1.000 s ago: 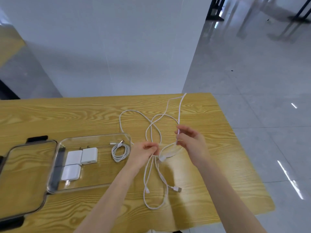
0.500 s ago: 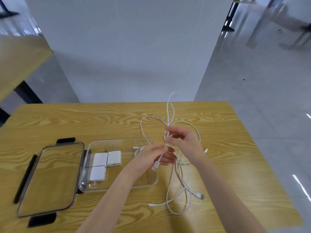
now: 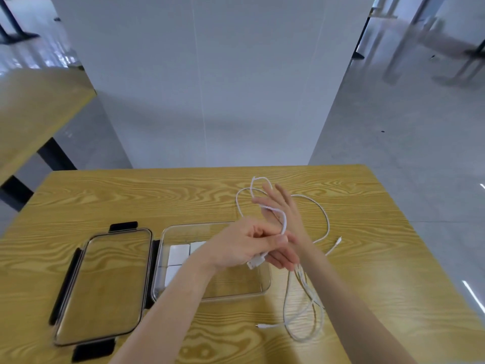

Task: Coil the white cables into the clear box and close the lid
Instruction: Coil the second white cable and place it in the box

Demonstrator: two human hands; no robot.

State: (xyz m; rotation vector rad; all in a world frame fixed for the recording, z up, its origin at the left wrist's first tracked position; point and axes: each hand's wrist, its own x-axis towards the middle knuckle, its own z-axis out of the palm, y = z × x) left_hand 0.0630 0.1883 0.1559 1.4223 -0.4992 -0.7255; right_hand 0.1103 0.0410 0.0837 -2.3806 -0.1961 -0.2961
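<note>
A long white cable (image 3: 326, 222) lies in loose loops on the wooden table (image 3: 131, 200), right of the clear box (image 3: 265, 289). My left hand (image 3: 244, 246) pinches the cable near its USB plug (image 3: 255, 263), just above the box's right end. My right hand (image 3: 284, 214) is raised behind it with straight fingers, and a turn of cable lies across its palm. More loops (image 3: 304, 324) trail toward me on the table. The box's lid (image 3: 105, 285) lies flat to the left of the box. The smaller coiled cable seen earlier in the box is hidden by my left hand.
Several white charger blocks (image 3: 178, 254) sit in the left part of the box. A white partition wall (image 3: 210, 88) stands behind the table. The table's right edge (image 3: 420, 232) drops to a grey floor. Another wooden table (image 3: 34, 111) stands at far left.
My hands came together over the box's right end. The right hand let go of its pinch and straightened its fingers, with cable now looped over it. The view shifted left.
</note>
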